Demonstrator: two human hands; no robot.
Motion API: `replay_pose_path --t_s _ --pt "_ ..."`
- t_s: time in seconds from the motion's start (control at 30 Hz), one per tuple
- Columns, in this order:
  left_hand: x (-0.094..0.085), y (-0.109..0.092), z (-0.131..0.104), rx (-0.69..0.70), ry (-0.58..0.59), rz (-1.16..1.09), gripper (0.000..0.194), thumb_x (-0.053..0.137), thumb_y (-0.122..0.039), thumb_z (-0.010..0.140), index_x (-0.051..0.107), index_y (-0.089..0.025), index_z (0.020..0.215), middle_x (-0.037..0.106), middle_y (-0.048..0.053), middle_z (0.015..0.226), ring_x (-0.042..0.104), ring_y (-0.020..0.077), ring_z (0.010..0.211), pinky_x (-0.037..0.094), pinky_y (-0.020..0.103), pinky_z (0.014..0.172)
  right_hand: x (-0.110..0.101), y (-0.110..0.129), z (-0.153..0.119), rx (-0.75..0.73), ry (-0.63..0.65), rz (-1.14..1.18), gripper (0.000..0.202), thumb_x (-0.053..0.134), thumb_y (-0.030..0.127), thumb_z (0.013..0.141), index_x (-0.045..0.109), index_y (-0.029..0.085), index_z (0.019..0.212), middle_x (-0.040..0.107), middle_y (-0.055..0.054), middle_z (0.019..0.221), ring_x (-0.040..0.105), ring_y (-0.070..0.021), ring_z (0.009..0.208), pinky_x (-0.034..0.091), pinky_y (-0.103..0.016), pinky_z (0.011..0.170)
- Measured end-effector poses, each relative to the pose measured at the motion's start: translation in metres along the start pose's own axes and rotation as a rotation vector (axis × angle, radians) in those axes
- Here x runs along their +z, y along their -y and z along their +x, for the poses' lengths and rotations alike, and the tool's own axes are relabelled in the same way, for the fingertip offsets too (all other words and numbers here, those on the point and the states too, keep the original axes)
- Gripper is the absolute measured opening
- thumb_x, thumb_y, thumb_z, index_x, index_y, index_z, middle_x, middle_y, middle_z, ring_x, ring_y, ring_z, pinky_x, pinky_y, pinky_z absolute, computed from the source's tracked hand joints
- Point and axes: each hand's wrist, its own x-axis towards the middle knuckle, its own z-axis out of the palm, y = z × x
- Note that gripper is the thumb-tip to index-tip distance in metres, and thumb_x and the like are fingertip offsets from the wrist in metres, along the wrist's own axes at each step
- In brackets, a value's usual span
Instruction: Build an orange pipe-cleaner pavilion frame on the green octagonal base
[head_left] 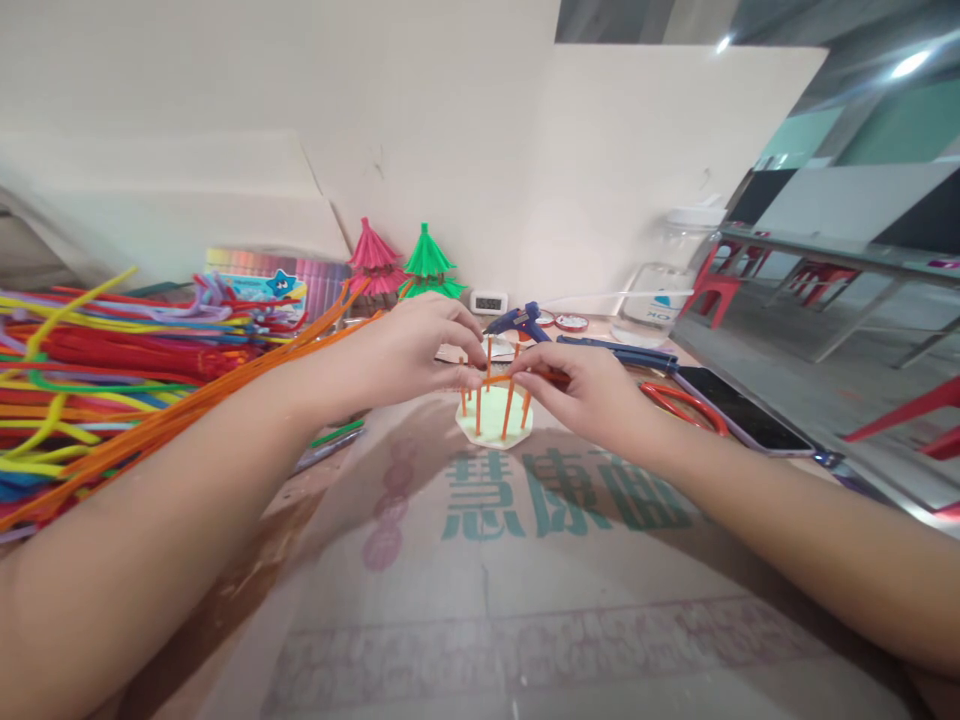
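A pale yellow-green disc (492, 428) lies on the printed sheet, with several orange pipe-cleaner posts (478, 410) standing up around its rim. Across these posts, near their upper part, runs an orange pipe cleaner (496, 379). My left hand (420, 345) pinches it between thumb and fingers at the left side of the posts. On the right, my right hand (592, 388) pinches the same strand close to a front post. Whether the strand is wound around the posts or only lies against them, I cannot tell.
Loose colourful pipe cleaners (112, 370) pile up at left. Pink (373, 262) and green (427, 262) tree-like pieces stand behind, near a small digital timer (489, 302). A blue glue gun (521, 320), orange-handled scissors (684, 408), a phone (742, 408) and a clear bottle (660, 280) are at right.
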Motion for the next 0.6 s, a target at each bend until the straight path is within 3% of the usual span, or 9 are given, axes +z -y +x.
replay_pose_path --t_s 0.2,0.37,0.6 --pt "0.0048 -0.0058 0.0003 -0.032 0.030 0.004 0.034 0.080 -0.049 0.078 0.078 -0.025 0.102 0.069 0.011 0.122 0.061 0.0290 0.118 0.044 0.046 0.104 0.0027 -0.0013 -0.0021 0.000 -0.024 -0.041 0.018 0.057 0.031 0.095 0.073 0.022 0.098 0.074 -0.002 0.083 0.060 -0.0142 0.065 0.040 -0.027 0.061" --pt "0.0019 -0.0004 -0.0017 -0.030 0.049 -0.010 0.013 0.073 -0.034 0.087 0.078 -0.027 0.096 0.068 0.007 0.124 0.061 0.0249 0.117 0.046 0.041 0.102 0.0050 0.0006 -0.0052 0.011 -0.026 -0.042 0.022 0.053 0.034 0.096 0.070 0.020 0.099 0.071 -0.001 0.077 0.054 -0.0124 0.058 0.037 -0.026 0.056" --pt "0.0010 -0.0051 0.0007 -0.065 0.070 -0.002 0.015 0.066 -0.027 0.091 0.079 -0.023 0.098 0.069 0.008 0.121 0.064 0.0230 0.111 0.047 0.036 0.097 0.0044 0.0004 -0.0070 0.000 -0.052 -0.048 0.021 0.053 0.030 0.095 0.070 0.021 0.102 0.072 -0.002 0.079 0.058 -0.0133 0.060 0.038 -0.025 0.057"
